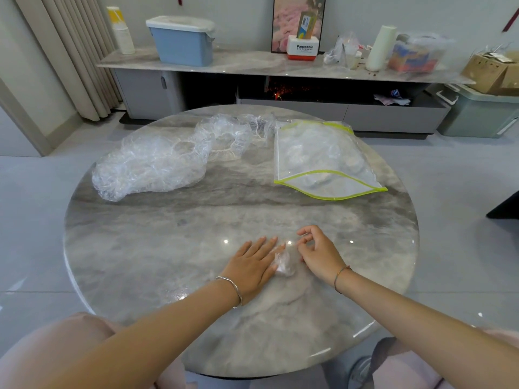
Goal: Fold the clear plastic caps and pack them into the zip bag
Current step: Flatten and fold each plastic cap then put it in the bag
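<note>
Flattening a folded cap [283,263] on the desk [140,248], between both hands.
Head view: the left hand [252,266] lies flat with straight fingers, its tips pinning the small clear wad; the right hand [318,255] sits just on the other side, fingers curled, and I cannot tell if they pinch film. I'd press the air out before lifting. The zip bag [323,158] gapes well beyond the right hand, and the loose caps [157,161] lie beyond the left.

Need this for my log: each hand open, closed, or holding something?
Left hand: open, flat, touching the folded cap.
Right hand: fingers curled beside it; grip cannot be told.
</note>
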{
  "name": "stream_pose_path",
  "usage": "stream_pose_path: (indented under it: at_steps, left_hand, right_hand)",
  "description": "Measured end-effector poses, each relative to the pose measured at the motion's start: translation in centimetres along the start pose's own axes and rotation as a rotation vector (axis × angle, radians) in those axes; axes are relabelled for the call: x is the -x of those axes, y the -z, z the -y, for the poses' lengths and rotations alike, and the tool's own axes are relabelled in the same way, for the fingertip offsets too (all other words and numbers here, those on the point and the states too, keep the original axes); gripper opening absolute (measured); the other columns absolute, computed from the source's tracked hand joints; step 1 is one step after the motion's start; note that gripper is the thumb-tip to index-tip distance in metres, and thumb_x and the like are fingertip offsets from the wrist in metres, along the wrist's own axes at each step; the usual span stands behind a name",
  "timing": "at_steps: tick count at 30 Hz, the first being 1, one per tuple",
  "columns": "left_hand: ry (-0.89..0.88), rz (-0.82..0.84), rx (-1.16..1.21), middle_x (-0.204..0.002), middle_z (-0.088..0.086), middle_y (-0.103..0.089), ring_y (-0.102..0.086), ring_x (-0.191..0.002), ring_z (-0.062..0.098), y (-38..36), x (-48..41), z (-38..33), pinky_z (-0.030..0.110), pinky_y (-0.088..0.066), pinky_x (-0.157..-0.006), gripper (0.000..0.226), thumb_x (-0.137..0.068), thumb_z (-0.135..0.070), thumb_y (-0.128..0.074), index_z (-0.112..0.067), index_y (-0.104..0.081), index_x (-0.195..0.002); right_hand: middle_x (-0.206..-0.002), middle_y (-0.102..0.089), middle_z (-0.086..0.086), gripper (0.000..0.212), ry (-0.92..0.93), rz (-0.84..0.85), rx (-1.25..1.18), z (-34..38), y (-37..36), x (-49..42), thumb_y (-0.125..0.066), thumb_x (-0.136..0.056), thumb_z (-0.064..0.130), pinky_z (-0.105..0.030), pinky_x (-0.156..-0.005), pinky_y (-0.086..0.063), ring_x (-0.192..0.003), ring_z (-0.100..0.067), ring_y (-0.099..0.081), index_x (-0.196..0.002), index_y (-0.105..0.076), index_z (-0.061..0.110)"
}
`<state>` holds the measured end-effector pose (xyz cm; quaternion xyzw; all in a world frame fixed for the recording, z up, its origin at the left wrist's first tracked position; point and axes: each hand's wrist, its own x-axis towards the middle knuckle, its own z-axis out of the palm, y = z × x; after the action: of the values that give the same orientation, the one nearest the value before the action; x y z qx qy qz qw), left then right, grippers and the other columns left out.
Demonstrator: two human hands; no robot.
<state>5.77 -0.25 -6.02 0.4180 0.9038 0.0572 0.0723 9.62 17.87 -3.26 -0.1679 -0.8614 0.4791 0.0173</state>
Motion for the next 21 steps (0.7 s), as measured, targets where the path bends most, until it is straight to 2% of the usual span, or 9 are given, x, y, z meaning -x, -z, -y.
stream_pose_path:
  at_steps: [2,4,6,8,10,13,15,18,21]
  left_hand:
    - [0.007,0.021,-0.024,-0.157,-0.007,0.012,0.008,-0.145,0.015,0.2,-0.1,-0.2,0.031,0.005,-0.116,0.075,-0.078,-0.049,0.022,-0.029,0.007,-0.149]
    - [0.024,0.046,-0.063,-0.157,-0.006,0.015,0.011,-0.145,0.016,0.4,-0.2,-0.3,0.033,0.006,-0.117,0.055,-0.097,-0.044,0.004,-0.027,0.007,-0.149]
    - [0.032,0.065,-0.066,-0.156,-0.006,0.017,0.012,-0.145,0.016,0.5,-0.2,-0.4,0.033,0.006,-0.117,0.051,-0.101,-0.038,-0.006,-0.027,0.009,-0.148]
    - [0.025,0.076,-0.080,-0.156,-0.006,0.018,0.013,-0.145,0.016,0.2,-0.2,-0.4,0.033,0.007,-0.116,0.059,-0.091,-0.044,0.010,-0.027,0.010,-0.148]
    - [0.025,0.087,-0.079,-0.154,-0.006,0.021,0.012,-0.145,0.017,0.3,-0.2,-0.4,0.033,0.007,-0.116,0.074,-0.080,-0.047,0.019,-0.025,0.005,-0.150]
    - [0.053,0.099,-0.096,-0.155,-0.005,0.020,0.013,-0.144,0.016,0.4,-0.2,-0.5,0.034,0.006,-0.117,0.052,-0.101,-0.037,-0.009,-0.022,-0.001,-0.150]
    - [0.048,0.091,-0.053,-0.156,-0.005,0.016,0.013,-0.144,0.015,0.6,-0.2,-0.4,0.033,0.007,-0.117,0.051,-0.103,-0.033,-0.018,-0.021,-0.002,-0.150]
    - [0.057,0.066,0.136,-0.158,-0.007,0.005,0.007,-0.145,0.012,1.0,-0.3,-0.1,0.028,0.006,-0.116,0.053,-0.103,-0.032,-0.024,-0.024,-0.002,-0.150]
    - [0.193,-0.068,0.581,-0.154,-0.001,-0.021,-0.017,-0.142,0.013,1.8,-0.8,-0.2,0.022,-0.010,-0.113,0.058,-0.099,-0.033,-0.041,-0.017,-0.016,-0.149]
  right_hand:
    - [-0.096,-0.057,0.001,0.014,-0.003,0.027,0.016,0.0,0.2,0.2,-0.058,-0.090,0.022,-0.027,-0.077,-0.048,-0.073,-0.009,-0.053,-0.104,-0.054,0.021]
    - [-0.094,-0.057,0.004,0.026,-0.036,0.077,-0.002,0.2,0.2,0.7,-0.067,-0.084,0.033,-0.021,-0.074,-0.045,-0.072,-0.005,-0.051,-0.105,-0.057,0.020]
    - [-0.094,-0.058,0.004,0.035,-0.046,0.112,0.019,0.4,0.1,1.1,-0.072,-0.079,0.036,-0.019,-0.072,-0.045,-0.073,-0.004,-0.052,-0.106,-0.057,0.020]
    - [-0.088,-0.058,0.004,0.034,-0.063,0.131,-0.012,0.6,-0.2,1.4,-0.075,-0.078,0.031,-0.020,-0.064,-0.049,-0.068,-0.007,-0.055,-0.103,-0.057,0.019]
    - [-0.079,-0.058,0.004,0.031,-0.115,0.147,-0.096,1.0,-0.5,1.5,-0.075,-0.079,0.023,-0.019,-0.049,-0.047,-0.057,-0.011,-0.059,-0.102,-0.057,0.015]
    - [-0.071,-0.057,0.001,0.029,-0.166,0.158,-0.151,1.6,-0.8,1.1,-0.074,-0.079,0.011,-0.021,-0.046,-0.049,-0.051,-0.014,-0.058,-0.102,-0.056,0.008]
    - [-0.071,-0.058,-0.002,0.029,-0.196,0.165,-0.139,1.8,-0.9,0.7,-0.070,-0.079,0.002,-0.021,-0.048,-0.051,-0.050,-0.015,-0.058,-0.105,-0.056,0.004]
    - [-0.072,-0.059,-0.008,0.031,-0.229,0.193,-0.176,1.9,-1.0,0.5,-0.067,-0.079,-0.006,-0.021,-0.051,-0.053,-0.052,-0.017,-0.058,-0.108,-0.057,-0.003]
    - [-0.074,-0.060,-0.011,0.026,-0.246,0.188,-0.335,2.4,-0.7,0.6,-0.065,-0.080,-0.009,-0.020,-0.053,-0.054,-0.053,-0.016,-0.059,-0.103,-0.057,-0.002]
